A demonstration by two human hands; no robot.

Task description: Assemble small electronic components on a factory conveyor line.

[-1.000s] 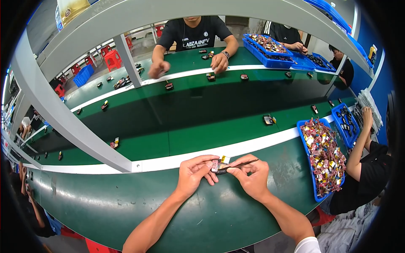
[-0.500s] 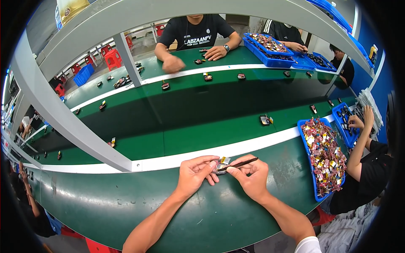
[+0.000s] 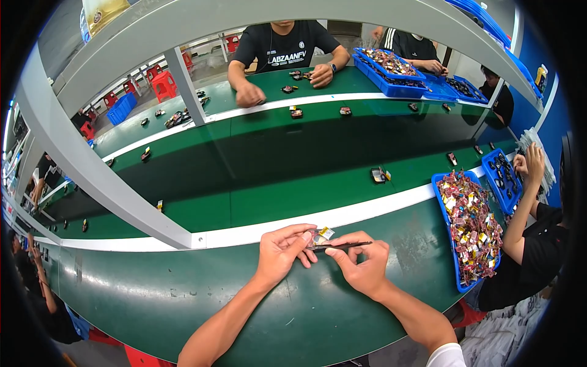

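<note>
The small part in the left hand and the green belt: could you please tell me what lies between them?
The white rail runs between the small part in the left hand and the green belt, as the head view shows.

The small electronic assembly (image 3: 315,239) sits tilted between the thumb and fingers of the left hand (image 3: 282,248), held just above the green table (image 3: 226,287), with a pinkish-red board on its left part and 1 flat silver-and-yellow piece (image 3: 326,233) standing out at its upper right; its finer parts are too small to tell. The slim, dark, straight tool (image 3: 354,244) lies nearly level in the pinch of the right hand (image 3: 364,266), 1 end jutting out to the right, the other at the assembly's near edge, where contact is unclear.
</note>
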